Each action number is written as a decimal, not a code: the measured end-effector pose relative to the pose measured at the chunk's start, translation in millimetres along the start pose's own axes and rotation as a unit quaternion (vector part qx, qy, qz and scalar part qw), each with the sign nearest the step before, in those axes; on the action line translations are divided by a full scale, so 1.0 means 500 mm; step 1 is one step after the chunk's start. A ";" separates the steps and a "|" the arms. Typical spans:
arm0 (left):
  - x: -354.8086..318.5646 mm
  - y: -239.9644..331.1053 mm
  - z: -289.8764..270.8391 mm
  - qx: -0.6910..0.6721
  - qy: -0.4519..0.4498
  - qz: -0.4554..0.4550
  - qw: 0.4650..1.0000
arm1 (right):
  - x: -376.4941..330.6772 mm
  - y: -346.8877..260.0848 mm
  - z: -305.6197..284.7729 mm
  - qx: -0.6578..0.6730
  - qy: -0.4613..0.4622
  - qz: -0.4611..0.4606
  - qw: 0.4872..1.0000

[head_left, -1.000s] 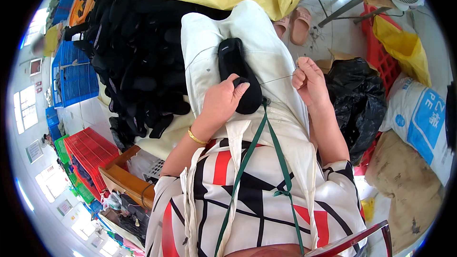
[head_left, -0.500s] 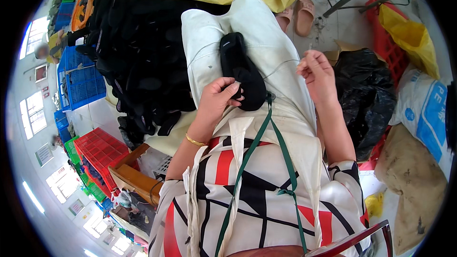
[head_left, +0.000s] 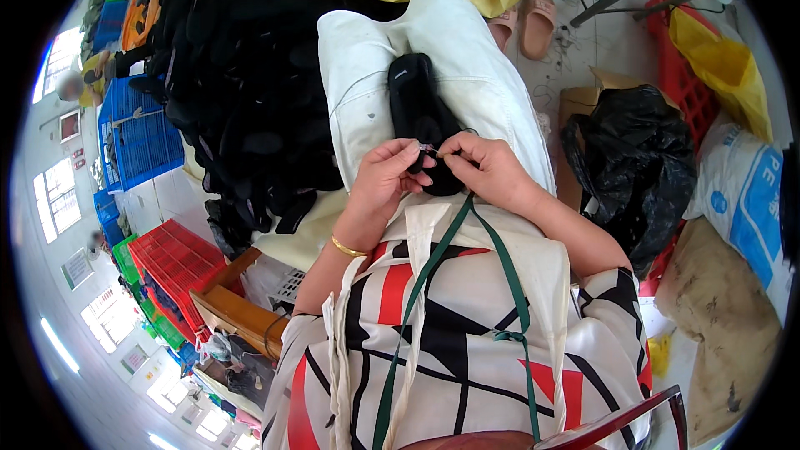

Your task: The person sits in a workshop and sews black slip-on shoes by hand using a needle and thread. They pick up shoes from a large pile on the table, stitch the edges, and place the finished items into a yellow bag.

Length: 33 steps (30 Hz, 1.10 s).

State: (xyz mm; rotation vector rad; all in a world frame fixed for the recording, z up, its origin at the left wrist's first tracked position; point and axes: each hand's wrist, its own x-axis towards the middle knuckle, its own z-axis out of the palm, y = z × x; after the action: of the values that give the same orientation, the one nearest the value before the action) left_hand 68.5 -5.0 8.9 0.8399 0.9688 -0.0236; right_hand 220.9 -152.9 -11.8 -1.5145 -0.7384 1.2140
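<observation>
A black cloth shoe (head_left: pixel 411 100) lies lengthwise on my lap, over the pale apron (head_left: pixel 475 92), its near end by my hands. My left hand (head_left: pixel 387 171) is closed at the near part of the shoe, thumb and fingers pinching its black material. Close beside it, my right hand (head_left: pixel 487 167) is pinched over the shoe, fingertips almost meeting those of the left. A small, thin, shiny thing like a sewing needle shows between the two sets of fingertips; its exact shape is hard to make out. Fingers cover part of the shoe.
To the left is a big heap of black shoes (head_left: pixel 242 92), with blue crates (head_left: pixel 142 133) and a red crate (head_left: pixel 177 262) beyond. A wooden drawer (head_left: pixel 237 300) stands near my left elbow. On my right are a black plastic bag (head_left: pixel 637 167), sacks (head_left: pixel 717 317) and pink slippers (head_left: pixel 537 25).
My right hand has come in from the right, where a thread ran from the shoe toward it, to meet my left hand over the shoe. The left hand stays nearly in place.
</observation>
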 end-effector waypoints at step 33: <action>-0.007 -0.003 0.001 -0.029 0.012 0.002 1.000 | 0.005 -0.020 -0.002 0.039 -0.038 0.080 0.995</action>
State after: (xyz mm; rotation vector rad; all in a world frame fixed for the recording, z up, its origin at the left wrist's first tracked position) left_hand 66.2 -7.4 10.7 0.7909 0.9861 0.0185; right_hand 224.1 -148.3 -3.1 -1.4927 -0.6216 1.4121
